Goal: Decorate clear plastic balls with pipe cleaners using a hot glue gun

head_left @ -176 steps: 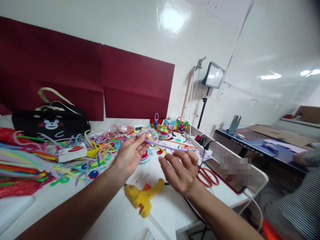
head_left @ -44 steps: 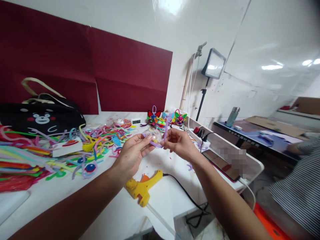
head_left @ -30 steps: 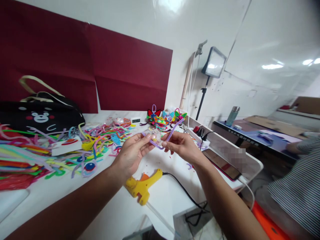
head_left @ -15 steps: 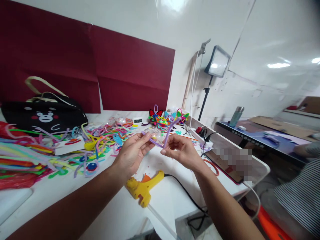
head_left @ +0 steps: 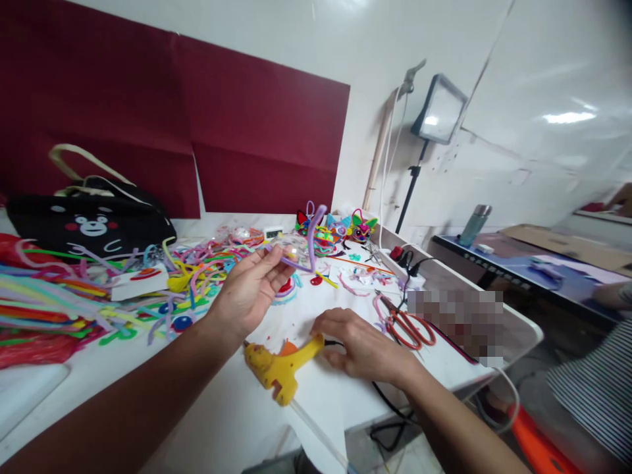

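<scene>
My left hand point(head_left: 245, 294) is raised over the white table point(head_left: 148, 388) and pinches a clear plastic ball point(head_left: 288, 250) with a bent purple pipe cleaner point(head_left: 312, 242) stuck to it. My right hand point(head_left: 361, 347) is low on the table, its fingers curled round the rear end of the yellow glue gun point(head_left: 279, 371), where the black cord point(head_left: 382, 398) joins it. The glue gun lies on its side on the table.
Piles of colourful pipe cleaners point(head_left: 99, 296) cover the table's left. A black bear bag point(head_left: 91, 224) stands at the back left, small pipe-cleaner figures point(head_left: 345, 230) at the back. Red scissors point(head_left: 407, 327) and a phone lie to the right. Another person's striped sleeve point(head_left: 600, 382) shows at far right.
My right hand let go of the purple pipe cleaner and dropped to the table onto the glue gun. The left hand keeps the ball and pipe cleaner raised.
</scene>
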`<state>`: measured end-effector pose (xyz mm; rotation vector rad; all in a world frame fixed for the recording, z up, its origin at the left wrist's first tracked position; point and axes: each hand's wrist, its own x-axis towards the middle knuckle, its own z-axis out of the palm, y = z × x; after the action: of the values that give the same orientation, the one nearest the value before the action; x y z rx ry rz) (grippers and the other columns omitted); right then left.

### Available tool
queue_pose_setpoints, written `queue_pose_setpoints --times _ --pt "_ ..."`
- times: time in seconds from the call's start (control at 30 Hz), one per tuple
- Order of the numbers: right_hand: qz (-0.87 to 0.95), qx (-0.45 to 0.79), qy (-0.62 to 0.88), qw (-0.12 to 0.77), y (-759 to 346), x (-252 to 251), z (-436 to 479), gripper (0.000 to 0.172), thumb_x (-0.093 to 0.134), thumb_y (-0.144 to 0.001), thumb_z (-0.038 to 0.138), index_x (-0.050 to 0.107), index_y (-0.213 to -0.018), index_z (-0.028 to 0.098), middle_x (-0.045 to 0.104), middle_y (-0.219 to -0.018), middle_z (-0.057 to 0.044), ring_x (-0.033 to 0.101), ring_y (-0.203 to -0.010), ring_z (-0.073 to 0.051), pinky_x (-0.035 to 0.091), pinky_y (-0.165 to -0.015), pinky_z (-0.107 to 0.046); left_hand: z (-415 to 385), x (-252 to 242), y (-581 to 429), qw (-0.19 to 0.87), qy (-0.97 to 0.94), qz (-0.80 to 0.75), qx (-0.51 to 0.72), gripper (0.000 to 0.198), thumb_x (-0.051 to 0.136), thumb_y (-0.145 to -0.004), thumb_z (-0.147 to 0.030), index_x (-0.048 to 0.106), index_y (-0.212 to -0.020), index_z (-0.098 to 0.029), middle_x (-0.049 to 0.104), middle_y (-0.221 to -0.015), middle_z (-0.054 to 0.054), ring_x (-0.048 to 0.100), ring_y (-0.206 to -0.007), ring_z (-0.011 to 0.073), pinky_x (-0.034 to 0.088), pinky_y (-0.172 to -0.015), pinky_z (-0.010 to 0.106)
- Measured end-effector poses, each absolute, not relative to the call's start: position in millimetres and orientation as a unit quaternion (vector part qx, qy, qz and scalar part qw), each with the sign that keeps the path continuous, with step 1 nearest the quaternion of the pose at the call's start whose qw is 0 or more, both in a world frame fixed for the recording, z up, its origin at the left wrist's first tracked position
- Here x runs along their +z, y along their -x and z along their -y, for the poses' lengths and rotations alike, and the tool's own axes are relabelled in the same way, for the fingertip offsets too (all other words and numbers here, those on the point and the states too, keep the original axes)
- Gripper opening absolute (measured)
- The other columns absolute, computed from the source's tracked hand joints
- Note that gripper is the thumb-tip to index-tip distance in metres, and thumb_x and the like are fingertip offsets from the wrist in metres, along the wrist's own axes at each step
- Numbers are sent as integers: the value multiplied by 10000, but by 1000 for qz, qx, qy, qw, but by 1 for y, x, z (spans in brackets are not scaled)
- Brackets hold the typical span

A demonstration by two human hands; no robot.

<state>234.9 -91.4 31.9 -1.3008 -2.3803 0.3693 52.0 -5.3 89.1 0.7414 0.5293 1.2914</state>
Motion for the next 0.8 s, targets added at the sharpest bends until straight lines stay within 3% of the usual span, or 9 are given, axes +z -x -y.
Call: queue_pose_setpoints --times 0.23,0.57,0.73,0.8 --pt "885 85 440 130 -229 15 86 456 604 -775 74 618 -1220 169 665 -1166 -110 614 -1096 -245 455 -943 -362 7 88 -46 695 -337 -253 583 210 554 -909 -37 700 -782 -117 741 -786 51 704 -704 119 601 -688 211" --pt "902 -61 428 -1 -186 10 77 230 474 -935 148 582 -1136 118 670 -1045 -134 631 -907 -254 465 -780 -392 1 58 -10 683 -286 -274 614 220 561 -899 -28 704 -769 -132 746 -788 53 714 -716 124 604 -749 217" --pt "891 -4 455 17 -180 8 75 505 577 -799 105 481 -1295 113 650 -1107 -134 598 -979 -289 461 -841 -399 -4 53 1 690 -264 -262 621 237 551 -910 -32 700 -755 -131 746 -773 55 723 -744 128 606 -784 231" --pt "888 -2 459 37 -183 7 73 513 574 -792 118 484 -1297 113 646 -1096 -132 587 -973 -285 450 -850 -399 -6 54 3 691 -254 -261 624 239 555 -907 -28 693 -743 -135 751 -780 55 723 -735 125 606 -773 228"
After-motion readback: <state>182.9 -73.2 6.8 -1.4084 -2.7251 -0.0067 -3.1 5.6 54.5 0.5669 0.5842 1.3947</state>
